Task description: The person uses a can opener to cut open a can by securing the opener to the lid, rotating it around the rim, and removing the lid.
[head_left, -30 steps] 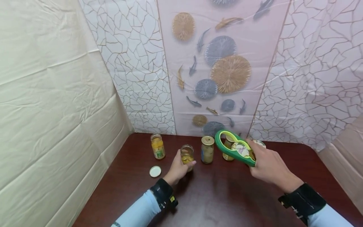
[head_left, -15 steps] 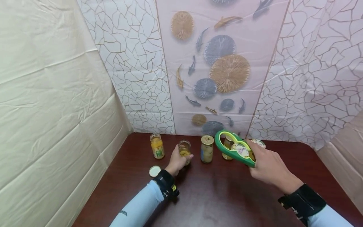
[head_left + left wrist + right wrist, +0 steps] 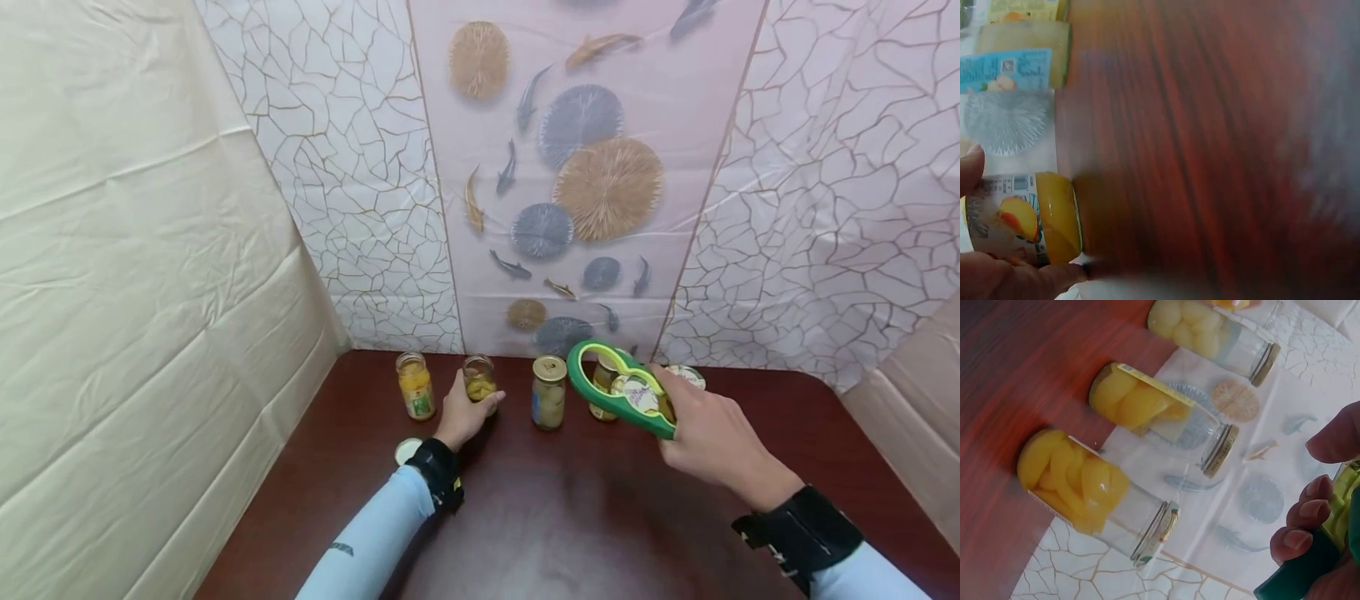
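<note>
In the head view my left hand (image 3: 461, 415) grips a lidless glass jar of yellow peach pieces (image 3: 480, 388) near the back of the table. The left wrist view shows that jar's peach label (image 3: 1007, 215) between thumb and fingers. A green jar opener (image 3: 617, 407) with light-green inner edges is held in my right hand (image 3: 712, 437), above the table and in front of the right-hand jars. Fingers curl round its handle in the right wrist view. A second lidless jar with orange-yellow fruit (image 3: 417, 390) stands left of the left hand.
A jar of pale fruit (image 3: 550, 402) with a gold lid stands right of the gripped jar. Two more lidded peach jars (image 3: 1138, 403) (image 3: 1079, 481) stand further right. A loose white lid (image 3: 407, 450) lies by the left wrist. Cloth hangs behind the table (image 3: 570, 517).
My left hand has moved the lidless jar back and to the left, towards the other lidless jar. The right hand and jar opener have stayed almost still.
</note>
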Demonstrator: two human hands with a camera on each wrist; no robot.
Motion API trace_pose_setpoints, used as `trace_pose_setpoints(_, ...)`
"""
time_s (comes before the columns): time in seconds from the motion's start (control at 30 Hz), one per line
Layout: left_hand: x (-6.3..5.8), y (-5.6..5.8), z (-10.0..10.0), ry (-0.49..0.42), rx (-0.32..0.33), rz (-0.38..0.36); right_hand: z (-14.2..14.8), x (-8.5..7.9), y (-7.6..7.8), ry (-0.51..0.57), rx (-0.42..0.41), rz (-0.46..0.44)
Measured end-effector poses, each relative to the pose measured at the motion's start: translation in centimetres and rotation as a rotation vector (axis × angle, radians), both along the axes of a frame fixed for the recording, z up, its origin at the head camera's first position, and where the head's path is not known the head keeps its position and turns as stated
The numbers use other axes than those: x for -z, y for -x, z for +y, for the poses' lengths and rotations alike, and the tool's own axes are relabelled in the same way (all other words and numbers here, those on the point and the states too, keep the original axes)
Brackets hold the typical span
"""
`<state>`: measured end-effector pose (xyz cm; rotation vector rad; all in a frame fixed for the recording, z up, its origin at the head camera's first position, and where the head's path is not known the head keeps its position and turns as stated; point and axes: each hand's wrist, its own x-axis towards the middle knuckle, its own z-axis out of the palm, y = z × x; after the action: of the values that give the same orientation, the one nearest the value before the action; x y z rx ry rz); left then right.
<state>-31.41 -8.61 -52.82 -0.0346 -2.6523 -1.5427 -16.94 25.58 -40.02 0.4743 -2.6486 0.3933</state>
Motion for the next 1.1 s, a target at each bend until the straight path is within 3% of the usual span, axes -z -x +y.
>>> trace_pose_setpoints(0.23, -0.3, 0.5, -0.1, -0.016, 0.020, -0.013, -0.2, 0.2, 0.1, 0.006, -0.008, 0.000)
trace_pose_setpoints(0.47, -0.1, 0.3, -0.2, 0.065, 0.037, -0.028, -0.6, 0.8, 0.0, -0.013, -0.002, -0.038)
trace_pose_setpoints(0.73, -0.1, 0.0, -0.1, 0.065, 0.059, -0.002, -0.6, 1.0, 0.0, -0.008, -0.004, -0.037)
trace_pose_setpoints(0.93, 0.2, -1.9, 0.0, 0.027, 0.050, -0.007, -0.4, 1.2, -0.3, -0.003, 0.006, -0.036)
trace_pose_setpoints(1.1, -0.8, -4.8, -0.4, 0.066, 0.082, -0.100, 0.0, 1.1, -0.5, -0.005, 0.007, -0.044)
